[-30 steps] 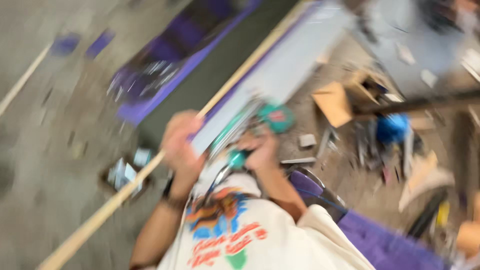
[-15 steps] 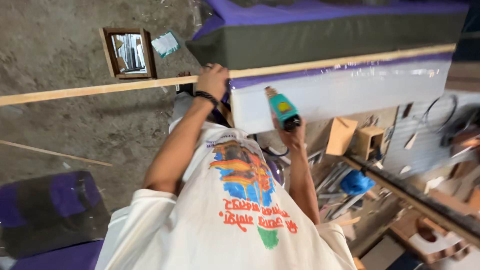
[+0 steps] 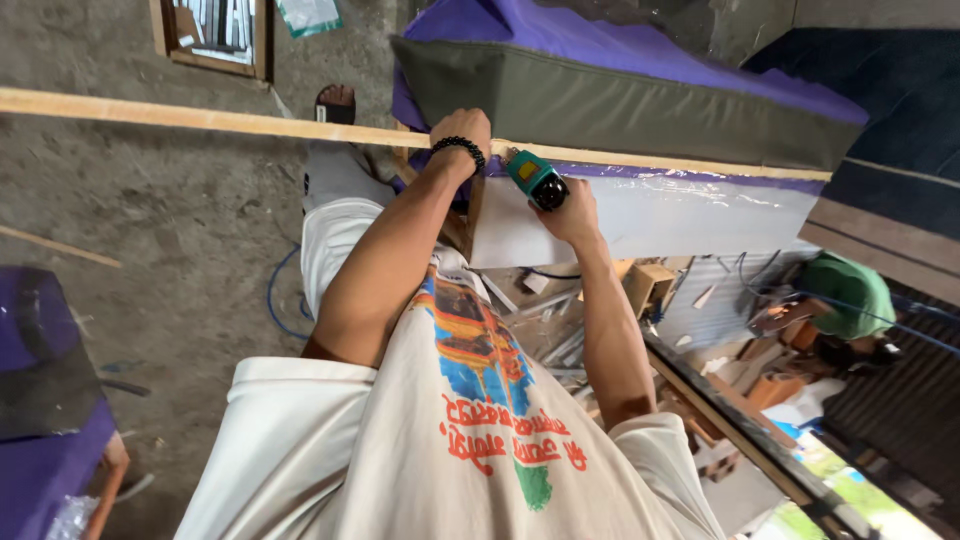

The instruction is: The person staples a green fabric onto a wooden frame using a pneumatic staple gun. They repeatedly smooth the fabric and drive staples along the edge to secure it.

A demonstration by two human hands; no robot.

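Observation:
My left hand, with a black bead bracelet on the wrist, grips a long thin wooden strip that runs across the view. The strip lies along the edge of a large upholstered piece covered in purple and grey-green fabric. My right hand is closed around a teal power tool, whose nose points at the strip just right of my left hand. A white panel wrapped in clear plastic sits under the strip. My white printed shirt fills the bottom of the view.
A wooden box frame lies on the concrete floor at top left. Another purple upholstered piece sits at the left edge. A blue cable loops on the floor. At right, a person in a green shirt works among wood offcuts.
The view has swung and steadied from a blur. My left hand stays on the strip, and the teal tool in my right hand has moved closer to it.

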